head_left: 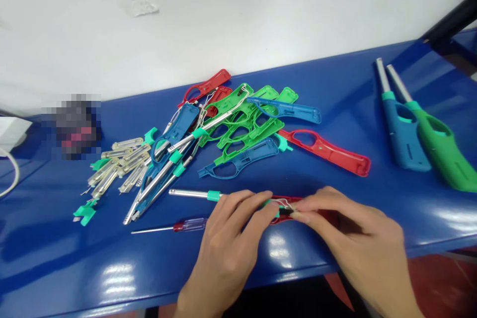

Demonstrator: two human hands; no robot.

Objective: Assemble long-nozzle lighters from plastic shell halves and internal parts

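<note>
A red half-shell of a stick lighter [278, 220] lies on the table between my hands, largely covered by them. From its left end runs a silver metal tube [190, 193] with a mint-green collar [213, 196]. My left hand [234, 238] is closed over the lighter, its fingertips on the shell's inner parts. With thumb and index finger, my right hand [354, 233] pinches the end of a small black part [285, 211]. A thin white wire [281, 202] loops beside it. Touching or just behind my left hand is a screwdriver [190, 224] with a clear purple and red handle.
Beyond my hands are piled green shell halves [238, 131], blue ones, red ones and metal tubes [160, 179]. Clear fuel tanks [126, 159] lie at left. On the right are an assembled blue lighter [404, 139] and a green lighter [443, 149]. The blue table [93, 268] meets a white wall.
</note>
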